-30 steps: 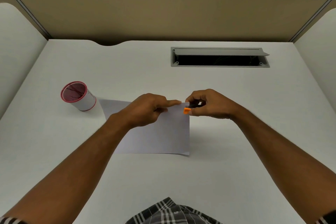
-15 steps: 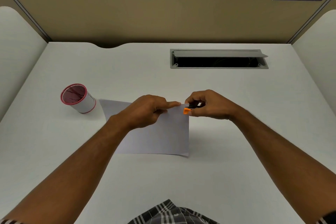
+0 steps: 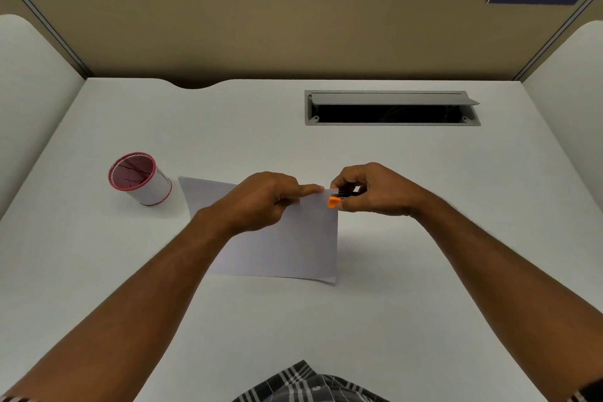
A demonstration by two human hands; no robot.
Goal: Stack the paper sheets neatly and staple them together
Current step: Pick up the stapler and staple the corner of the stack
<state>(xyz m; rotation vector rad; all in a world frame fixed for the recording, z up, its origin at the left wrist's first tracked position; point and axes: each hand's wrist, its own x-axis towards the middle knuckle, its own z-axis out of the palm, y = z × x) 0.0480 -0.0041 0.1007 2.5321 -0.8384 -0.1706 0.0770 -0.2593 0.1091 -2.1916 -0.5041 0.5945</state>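
A stack of white paper sheets (image 3: pixel 287 248) lies on the white desk (image 3: pixel 408 303) in front of me. My left hand (image 3: pixel 261 202) pinches the stack near its far right corner, forefinger stretched along the top edge. My right hand (image 3: pixel 375 189) grips a small stapler (image 3: pixel 337 198), black with an orange tip, whose jaws sit over that same corner. Most of the stapler is hidden inside my fingers.
A round pen holder (image 3: pixel 138 178) with a red rim and white wall stands left of the paper. A grey cable slot (image 3: pixel 391 108) with its lid up is set into the desk at the back right. Tan partition walls enclose the desk.
Hands, stapler and paper keep the same pose on the corner. Only the view has shifted slightly downward.
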